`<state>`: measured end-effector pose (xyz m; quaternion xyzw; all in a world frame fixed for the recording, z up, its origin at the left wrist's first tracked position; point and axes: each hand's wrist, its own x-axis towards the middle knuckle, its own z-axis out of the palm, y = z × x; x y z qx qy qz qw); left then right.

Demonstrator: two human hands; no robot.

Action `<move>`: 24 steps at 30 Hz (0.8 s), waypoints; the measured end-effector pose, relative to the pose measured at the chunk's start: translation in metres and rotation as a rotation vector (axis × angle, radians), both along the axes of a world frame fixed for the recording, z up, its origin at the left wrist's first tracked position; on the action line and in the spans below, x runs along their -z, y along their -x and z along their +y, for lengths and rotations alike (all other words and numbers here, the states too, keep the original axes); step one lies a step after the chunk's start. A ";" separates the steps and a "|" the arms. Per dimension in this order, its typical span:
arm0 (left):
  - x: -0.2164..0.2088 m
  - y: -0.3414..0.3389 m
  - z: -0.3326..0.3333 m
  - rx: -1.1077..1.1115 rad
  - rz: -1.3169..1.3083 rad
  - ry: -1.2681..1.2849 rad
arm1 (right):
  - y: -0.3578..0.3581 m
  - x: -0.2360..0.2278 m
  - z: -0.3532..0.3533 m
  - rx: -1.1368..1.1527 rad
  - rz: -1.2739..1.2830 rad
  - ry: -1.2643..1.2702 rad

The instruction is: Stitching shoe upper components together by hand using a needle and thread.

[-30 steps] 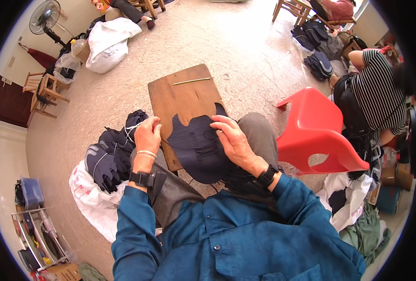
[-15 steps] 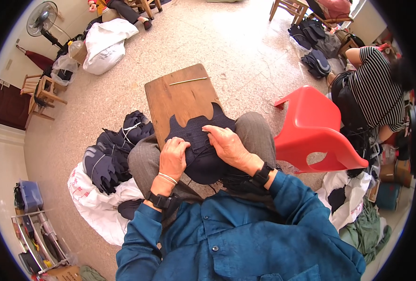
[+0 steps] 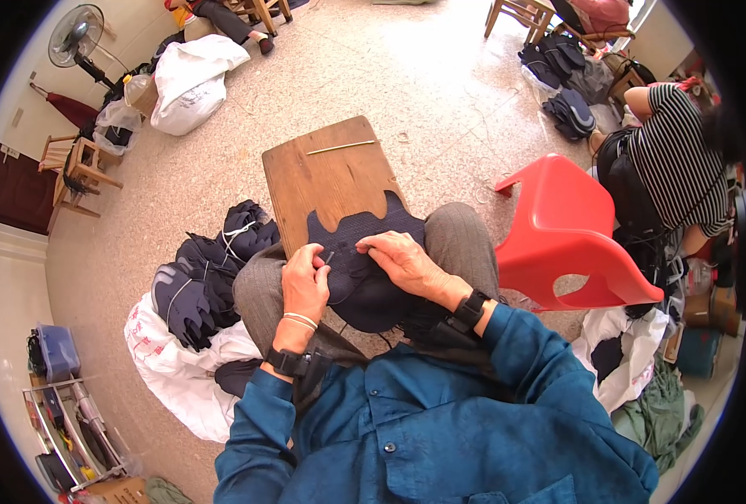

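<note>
A dark navy, textured fabric piece with curved cut-outs along its far edge lies over my lap and the near end of a wooden board. At its left side my left hand is closed, thumb and fingers pinching a thin dark strip that sticks up over the fabric. My right hand hovers over the right half of the piece with its fingertips pinched together. What they hold, if anything, is too small to make out. On the board's far part rests a thin pale rod.
Bundled navy fabric pieces lie with a white sack on my left. A red plastic chair stands close on my right, and beyond it sits a person in a striped top. Farther off are a white bag and a standing fan.
My left fingers have drawn slightly left, and the dark strip now shows between them. My right fingertips have shifted a little left and nearer to me. The fabric piece stays in place.
</note>
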<state>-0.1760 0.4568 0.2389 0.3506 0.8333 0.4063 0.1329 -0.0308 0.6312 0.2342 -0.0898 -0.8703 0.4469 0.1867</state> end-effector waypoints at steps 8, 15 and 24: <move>-0.007 -0.008 0.001 0.082 0.508 0.140 | 0.001 0.007 0.003 -0.015 0.032 0.098; -0.008 -0.011 0.001 0.203 0.622 0.061 | 0.003 0.008 0.002 -0.011 0.038 0.096; -0.012 -0.002 0.008 0.378 0.678 0.101 | 0.002 0.008 0.001 0.000 0.028 0.096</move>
